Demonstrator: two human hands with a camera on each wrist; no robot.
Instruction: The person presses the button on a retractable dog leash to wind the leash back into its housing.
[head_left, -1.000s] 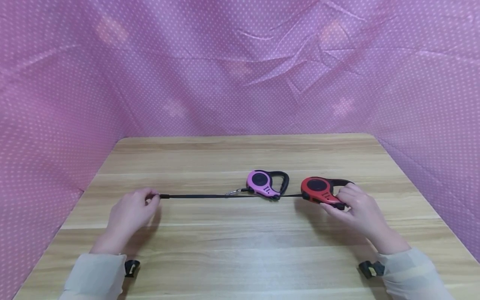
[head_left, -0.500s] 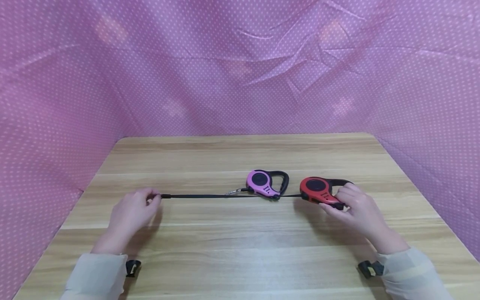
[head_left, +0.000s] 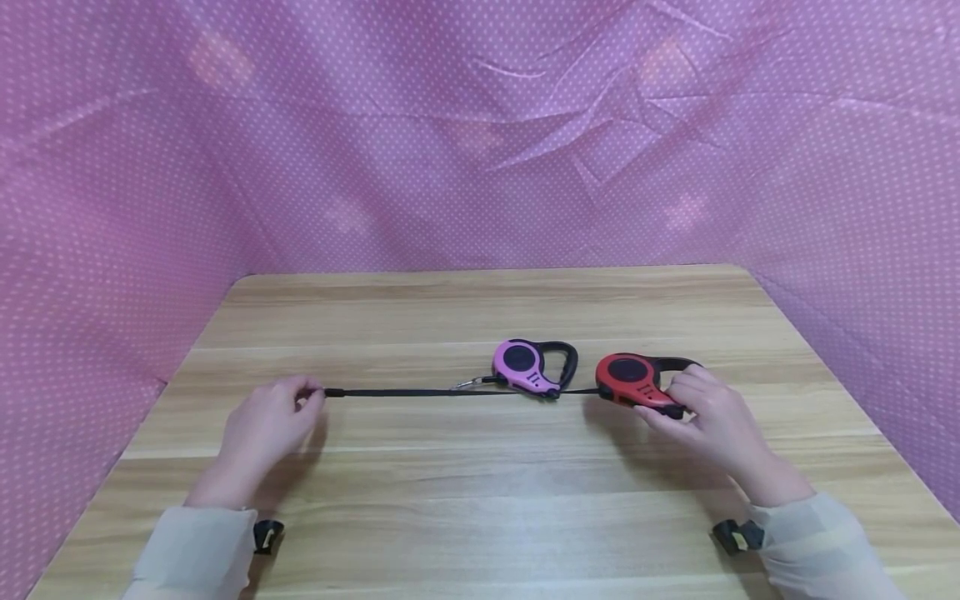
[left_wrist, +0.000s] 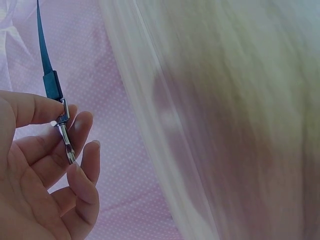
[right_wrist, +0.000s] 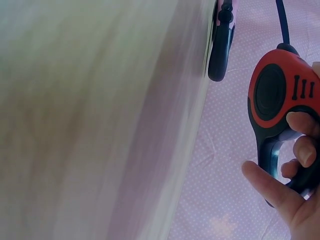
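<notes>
A red and black leash case (head_left: 628, 377) is gripped by its handle in the right hand (head_left: 712, 417), raised over the table. Its black strap (head_left: 397, 392) runs left, taut, to the left hand (head_left: 266, 421), passing along the front edge of a pink leash case (head_left: 517, 358) that lies on the table. In the left wrist view, thumb and fingers of the left hand (left_wrist: 55, 165) pinch the metal clip (left_wrist: 64, 132) at the strap's end. The right wrist view shows fingers of the right hand (right_wrist: 295, 170) curled through the handle of the red case (right_wrist: 270, 95).
The pink case's metal clip (head_left: 467, 383) points left on the wooden table (head_left: 480, 517). Pink dotted cloth (head_left: 480, 192) hangs behind and at both sides of the table. Black devices sit at the left wrist (head_left: 267, 536) and the right wrist (head_left: 738, 537).
The red case and the right hand have shifted slightly left. My left hand has moved slightly right with the strap end. The pink case has stayed where it was.
</notes>
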